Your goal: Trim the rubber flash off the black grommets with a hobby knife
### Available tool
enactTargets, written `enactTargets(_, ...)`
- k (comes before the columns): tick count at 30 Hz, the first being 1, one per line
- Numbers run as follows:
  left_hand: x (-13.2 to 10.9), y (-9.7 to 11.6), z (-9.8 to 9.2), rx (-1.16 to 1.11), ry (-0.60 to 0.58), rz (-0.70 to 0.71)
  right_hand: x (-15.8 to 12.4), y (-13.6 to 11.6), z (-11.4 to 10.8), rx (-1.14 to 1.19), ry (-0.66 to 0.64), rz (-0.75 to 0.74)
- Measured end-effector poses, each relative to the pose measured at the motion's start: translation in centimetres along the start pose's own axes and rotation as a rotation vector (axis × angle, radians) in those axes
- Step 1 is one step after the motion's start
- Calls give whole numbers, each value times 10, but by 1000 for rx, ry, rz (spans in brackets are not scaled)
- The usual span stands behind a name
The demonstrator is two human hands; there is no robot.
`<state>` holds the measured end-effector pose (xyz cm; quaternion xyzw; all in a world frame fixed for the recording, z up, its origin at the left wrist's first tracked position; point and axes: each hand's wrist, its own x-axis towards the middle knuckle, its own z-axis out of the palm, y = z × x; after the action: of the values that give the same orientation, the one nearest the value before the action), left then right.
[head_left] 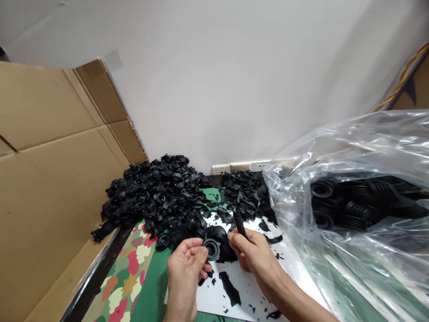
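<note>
Between the thumb and fingers of my left hand (186, 268) is a black rubber bellows (212, 249), its round ringed end turned up toward me. My right hand (254, 252), just to the right, is closed around a black pen-like tool (239, 222); its working tip is hidden by my fingers. Under both hands lies a white sheet (207, 297) littered with black rubber scraps, among them a long strip (229, 289). Beyond my left hand a large heap of black ribbed rubber parts (154, 192) spreads toward the wall.
A clear plastic bag (291, 197) at the right holds more black ribbed parts (358, 201). Black trimmings (246, 192) are piled at the back, before wall sockets (260, 166). Cardboard (60, 179) stands along the left, beside a colourful patterned sheet (125, 279).
</note>
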<state>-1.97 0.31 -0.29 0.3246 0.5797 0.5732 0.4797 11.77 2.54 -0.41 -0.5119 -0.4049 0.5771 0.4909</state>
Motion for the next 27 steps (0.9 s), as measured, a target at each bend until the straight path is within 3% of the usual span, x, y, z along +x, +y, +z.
enactTargets(27,2,-2,-4,4,-18,61,2,7,-1,-85,-39,-64)
